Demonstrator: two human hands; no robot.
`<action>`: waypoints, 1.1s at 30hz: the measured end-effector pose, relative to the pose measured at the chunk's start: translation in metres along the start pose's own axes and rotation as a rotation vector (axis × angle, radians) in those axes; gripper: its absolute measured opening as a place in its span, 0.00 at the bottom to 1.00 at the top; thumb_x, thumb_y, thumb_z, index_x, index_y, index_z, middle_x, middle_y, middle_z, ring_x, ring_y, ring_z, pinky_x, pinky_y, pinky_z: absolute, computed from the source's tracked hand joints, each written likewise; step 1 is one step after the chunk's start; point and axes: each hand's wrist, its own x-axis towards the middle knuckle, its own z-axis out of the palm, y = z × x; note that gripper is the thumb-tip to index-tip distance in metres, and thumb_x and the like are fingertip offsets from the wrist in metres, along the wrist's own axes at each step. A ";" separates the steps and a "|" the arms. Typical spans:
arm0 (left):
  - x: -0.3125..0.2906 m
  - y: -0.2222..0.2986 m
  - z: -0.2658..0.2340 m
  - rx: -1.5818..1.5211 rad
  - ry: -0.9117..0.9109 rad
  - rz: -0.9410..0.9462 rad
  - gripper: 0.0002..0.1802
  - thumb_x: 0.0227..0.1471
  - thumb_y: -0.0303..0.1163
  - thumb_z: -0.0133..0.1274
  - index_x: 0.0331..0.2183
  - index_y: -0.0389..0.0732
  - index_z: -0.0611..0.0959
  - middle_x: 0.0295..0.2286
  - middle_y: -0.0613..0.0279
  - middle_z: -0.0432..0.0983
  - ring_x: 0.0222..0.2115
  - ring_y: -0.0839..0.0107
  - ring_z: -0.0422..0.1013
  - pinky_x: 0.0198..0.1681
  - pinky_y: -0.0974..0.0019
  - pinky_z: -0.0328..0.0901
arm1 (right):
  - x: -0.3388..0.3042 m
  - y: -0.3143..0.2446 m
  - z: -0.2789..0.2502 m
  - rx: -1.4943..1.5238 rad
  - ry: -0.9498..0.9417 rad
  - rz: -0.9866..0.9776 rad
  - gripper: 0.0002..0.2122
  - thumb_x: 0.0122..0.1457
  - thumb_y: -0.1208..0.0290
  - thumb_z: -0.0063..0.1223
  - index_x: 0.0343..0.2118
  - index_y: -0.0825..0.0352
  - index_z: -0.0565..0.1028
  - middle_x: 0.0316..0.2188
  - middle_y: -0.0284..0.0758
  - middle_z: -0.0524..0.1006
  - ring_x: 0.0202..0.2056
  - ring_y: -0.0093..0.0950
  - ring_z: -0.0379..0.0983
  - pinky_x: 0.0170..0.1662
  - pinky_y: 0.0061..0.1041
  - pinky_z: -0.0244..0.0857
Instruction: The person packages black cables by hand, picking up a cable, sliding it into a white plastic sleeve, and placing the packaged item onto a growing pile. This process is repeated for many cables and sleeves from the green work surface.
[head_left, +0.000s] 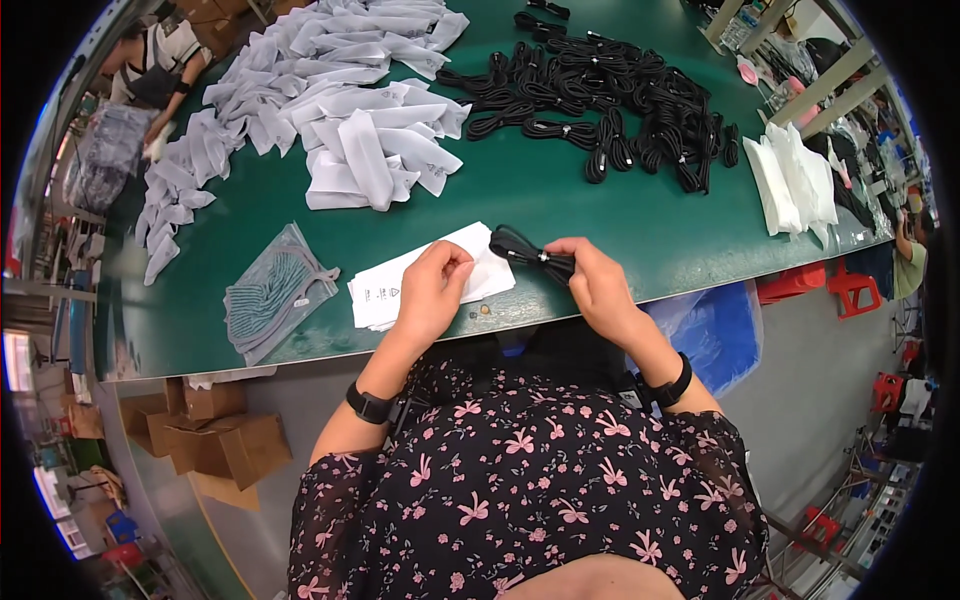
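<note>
My right hand [600,285] is closed around one end of a coiled black cable [530,252], bound at its middle. The coil's free end reaches left over the edge of a stack of flat white bags [375,283] with dark print. Above that stack is my left hand [435,290], its fingers curled and thumb and fingertips together; what they pinch, if anything, is hidden. Beyond my hands, a big heap of similar black cable coils [600,90] lies on the green table [560,190]. Left of it spreads a pile of whitish filled bags [350,120].
At the table's front left lies a clear bag with grey-green striped fabric [275,295]. White packets [790,185] lie at the right end. A blue lined bin [710,330] stands below the front edge. Cardboard boxes [225,440] are lower left. Another person [155,65] is at far left.
</note>
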 end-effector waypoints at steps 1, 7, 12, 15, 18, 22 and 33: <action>0.000 0.001 0.000 0.000 0.001 0.001 0.03 0.51 0.22 0.55 0.30 0.33 0.77 0.26 0.61 0.72 0.25 0.73 0.66 0.33 0.72 0.63 | 0.000 0.000 0.001 -0.065 -0.015 -0.077 0.18 0.53 0.85 0.35 0.46 0.72 0.71 0.31 0.41 0.75 0.27 0.29 0.71 0.34 0.29 0.66; 0.001 0.003 -0.003 -0.071 -0.010 0.092 0.03 0.51 0.21 0.55 0.30 0.34 0.76 0.28 0.61 0.73 0.28 0.72 0.67 0.35 0.71 0.64 | 0.002 0.000 0.000 -0.188 -0.198 -0.237 0.16 0.53 0.85 0.38 0.45 0.71 0.71 0.30 0.40 0.74 0.28 0.32 0.70 0.36 0.28 0.65; 0.002 0.014 -0.007 0.074 -0.127 0.418 0.04 0.48 0.20 0.54 0.29 0.35 0.75 0.31 0.56 0.73 0.34 0.59 0.70 0.39 0.61 0.65 | 0.006 0.003 0.004 0.138 -0.247 0.086 0.15 0.52 0.85 0.42 0.44 0.70 0.72 0.30 0.39 0.72 0.29 0.38 0.70 0.36 0.30 0.66; 0.003 0.020 -0.010 0.111 -0.100 0.438 0.05 0.46 0.20 0.55 0.29 0.36 0.76 0.32 0.56 0.73 0.36 0.56 0.69 0.40 0.59 0.65 | 0.012 -0.006 0.003 0.377 -0.363 0.495 0.14 0.53 0.85 0.47 0.43 0.69 0.73 0.35 0.40 0.72 0.32 0.39 0.70 0.37 0.33 0.67; 0.006 0.021 -0.012 0.127 -0.045 0.417 0.05 0.46 0.20 0.56 0.29 0.36 0.76 0.32 0.56 0.73 0.36 0.57 0.69 0.40 0.60 0.64 | 0.017 -0.010 0.006 0.055 -0.256 -0.090 0.13 0.54 0.83 0.50 0.44 0.69 0.73 0.37 0.40 0.72 0.34 0.38 0.71 0.39 0.33 0.68; 0.013 0.023 -0.015 0.126 0.027 0.363 0.05 0.47 0.20 0.56 0.29 0.37 0.76 0.33 0.57 0.74 0.34 0.62 0.69 0.38 0.65 0.65 | 0.032 -0.019 0.004 -0.192 -0.216 -0.486 0.13 0.55 0.81 0.54 0.44 0.68 0.73 0.41 0.41 0.72 0.38 0.37 0.71 0.41 0.33 0.68; 0.082 0.017 -0.101 -0.508 0.314 0.070 0.08 0.56 0.28 0.55 0.38 0.36 0.79 0.30 0.69 0.72 0.28 0.77 0.65 0.32 0.72 0.63 | 0.081 -0.012 -0.009 -0.490 0.283 -0.187 0.19 0.53 0.69 0.61 0.48 0.62 0.73 0.40 0.43 0.70 0.40 0.40 0.71 0.40 0.35 0.69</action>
